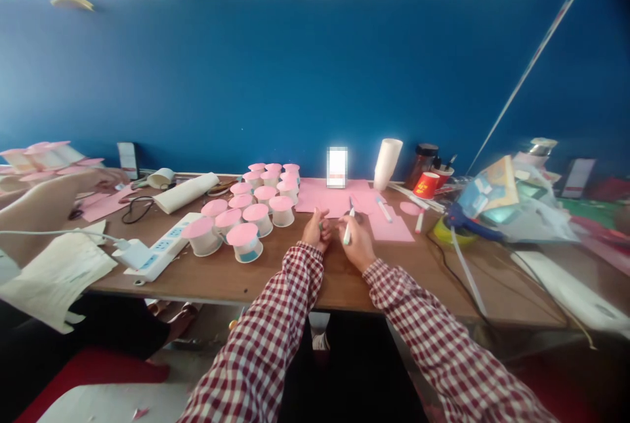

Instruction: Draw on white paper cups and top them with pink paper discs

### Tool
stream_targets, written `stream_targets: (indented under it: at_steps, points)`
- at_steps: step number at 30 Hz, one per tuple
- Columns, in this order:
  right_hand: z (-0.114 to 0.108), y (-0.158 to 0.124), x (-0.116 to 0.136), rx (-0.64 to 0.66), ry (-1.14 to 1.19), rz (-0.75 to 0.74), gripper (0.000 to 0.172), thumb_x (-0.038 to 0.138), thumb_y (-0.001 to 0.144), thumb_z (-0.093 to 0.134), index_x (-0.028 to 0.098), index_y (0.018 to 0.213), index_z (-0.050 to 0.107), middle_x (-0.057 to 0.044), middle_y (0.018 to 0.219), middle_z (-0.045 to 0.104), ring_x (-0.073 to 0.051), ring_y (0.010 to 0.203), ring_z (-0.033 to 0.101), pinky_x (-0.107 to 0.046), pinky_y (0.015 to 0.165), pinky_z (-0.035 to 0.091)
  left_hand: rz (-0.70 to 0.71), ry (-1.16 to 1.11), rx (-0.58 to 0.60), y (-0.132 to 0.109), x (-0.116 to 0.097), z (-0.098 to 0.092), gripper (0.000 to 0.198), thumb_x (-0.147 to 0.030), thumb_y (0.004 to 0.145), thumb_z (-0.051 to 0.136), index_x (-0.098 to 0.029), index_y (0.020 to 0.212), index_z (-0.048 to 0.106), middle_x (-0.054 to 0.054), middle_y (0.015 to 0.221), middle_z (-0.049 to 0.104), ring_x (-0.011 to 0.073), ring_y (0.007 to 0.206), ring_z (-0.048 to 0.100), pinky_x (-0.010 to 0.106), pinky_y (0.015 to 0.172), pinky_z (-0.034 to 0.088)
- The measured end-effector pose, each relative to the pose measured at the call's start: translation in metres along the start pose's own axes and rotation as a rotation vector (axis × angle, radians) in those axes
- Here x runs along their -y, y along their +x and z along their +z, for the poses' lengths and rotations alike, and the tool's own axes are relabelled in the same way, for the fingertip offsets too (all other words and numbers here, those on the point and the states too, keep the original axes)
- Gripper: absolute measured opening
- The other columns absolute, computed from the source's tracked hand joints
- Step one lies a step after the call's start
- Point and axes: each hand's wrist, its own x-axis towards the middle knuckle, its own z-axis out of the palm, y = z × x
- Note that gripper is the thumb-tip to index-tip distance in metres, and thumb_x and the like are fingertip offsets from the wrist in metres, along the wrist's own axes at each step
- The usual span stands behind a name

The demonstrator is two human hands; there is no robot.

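My right hand [356, 240] is closed around a white marker [348, 229] that points upward at a slant. Close by on the left, my left hand [317, 230] has its fingers curled in; what they hold, if anything, is too small to make out. Scissors [352, 208] lie just beyond my hands, partly hidden. Behind them, pink paper [312, 196] is spread on the table, with a smaller pink sheet [394, 227] to the right and another marker [383, 209] on it. Several paper cups topped with pink discs [243, 235] stand to the left.
A power strip [167, 246] and rolled paper [187, 193] lie left. Stacked cups [387, 164] and a red cup [426, 185] stand at the back. A blue glue gun [470, 221] sits right, cables beside it. At far left, another person's hand [101, 178] works over pink paper.
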Motion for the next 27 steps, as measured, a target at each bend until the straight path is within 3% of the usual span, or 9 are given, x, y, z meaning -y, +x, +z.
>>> stream_targets:
  at_steps: [4,8,12,17,20,23,27]
  points:
    - [0.0,0.0,0.0,0.032,-0.026,-0.001,0.029,0.022,0.085,0.048,0.018,0.113,0.053,-0.01,0.103,0.069,-0.026,0.09,0.067,-0.037,0.076,0.052,0.01,0.007,-0.008,0.002,0.002,0.0,0.031,-0.043,0.088,0.049,-0.013,0.09,0.055,-0.003,0.056,0.046,0.0048,0.04,0.038,0.015,0.037,0.027]
    - [0.001,0.0,-0.002,0.047,-0.014,0.028,0.052,0.013,0.078,0.047,0.016,0.129,0.042,-0.011,0.107,0.068,-0.025,0.091,0.066,-0.038,0.078,0.053,0.027,0.006,-0.029,0.005,0.005,0.0,0.014,-0.021,0.085,0.049,-0.012,0.092,0.056,0.004,0.074,0.058,0.0092,0.056,0.056,0.02,0.052,0.044]
    - [0.0,0.001,-0.002,0.003,-0.017,0.023,0.06,0.013,0.079,0.042,0.013,0.138,0.033,-0.015,0.116,0.063,-0.027,0.098,0.063,-0.041,0.083,0.052,0.031,0.045,-0.011,0.005,0.01,0.0,0.021,0.0,0.075,0.052,-0.009,0.094,0.058,0.007,0.082,0.062,0.01,0.066,0.062,0.022,0.064,0.048]
    - [-0.003,0.002,0.004,-0.08,0.056,0.021,0.057,0.023,0.086,0.042,0.015,0.142,0.029,-0.014,0.116,0.062,-0.026,0.103,0.061,-0.043,0.089,0.049,0.1,0.073,0.003,0.001,0.012,0.002,0.026,0.0,0.077,0.059,-0.014,0.098,0.052,0.008,0.091,0.067,0.011,0.071,0.065,0.024,0.069,0.05]
    - [-0.006,0.003,0.008,-0.168,0.156,0.029,0.051,0.033,0.092,0.039,0.014,0.139,0.033,-0.014,0.108,0.064,-0.024,0.096,0.063,-0.04,0.087,0.05,0.134,0.076,-0.049,0.001,0.013,0.003,0.021,-0.001,0.077,0.062,-0.014,0.085,0.048,0.008,0.085,0.068,0.0119,0.074,0.067,0.02,0.065,0.05]
    - [-0.012,0.006,0.009,-0.218,0.273,0.071,0.045,0.042,0.095,0.033,0.015,0.13,0.045,-0.011,0.097,0.067,-0.019,0.075,0.064,-0.035,0.078,0.052,0.137,0.082,-0.051,0.001,0.013,0.002,0.022,-0.002,0.073,0.067,-0.013,0.078,0.049,0.007,0.082,0.067,0.0113,0.075,0.067,0.017,0.065,0.051]
    - [-0.024,0.014,-0.001,-0.354,0.366,0.262,0.053,0.055,0.092,0.028,0.013,0.096,0.062,-0.007,0.07,0.066,-0.016,0.057,0.06,-0.03,0.062,0.051,0.13,0.098,-0.047,0.002,0.012,0.001,0.02,-0.004,0.072,0.069,-0.012,0.079,0.053,0.002,0.073,0.063,0.0092,0.069,0.065,0.015,0.06,0.051]
